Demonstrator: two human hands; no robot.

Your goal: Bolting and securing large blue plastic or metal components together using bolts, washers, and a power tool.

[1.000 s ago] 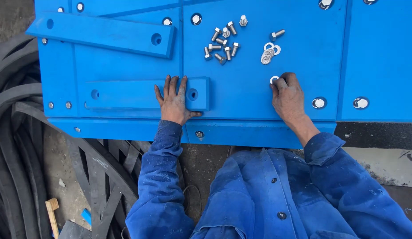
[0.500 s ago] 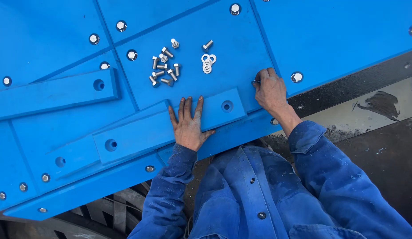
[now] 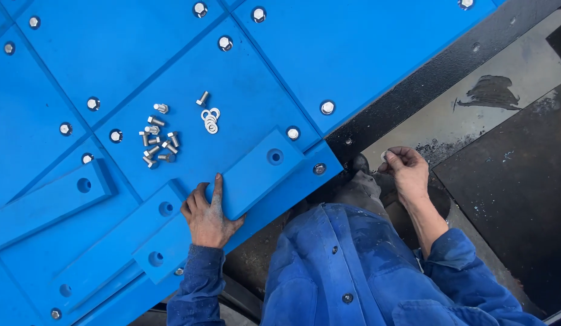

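Washer [image 3: 383, 156], small and silvery, sits pinched between the fingertips of the right hand [image 3: 407, 172] over the dark floor; it looks light, stiff and easily dropped, best held by its rim. Left hand [image 3: 208, 214] lies flat, fingers spread, on a blue drilled bar [image 3: 232, 187]. Farther off lie bolts [image 3: 157, 140] and spare washers [image 3: 210, 119].

No packages, labels, signs or screens
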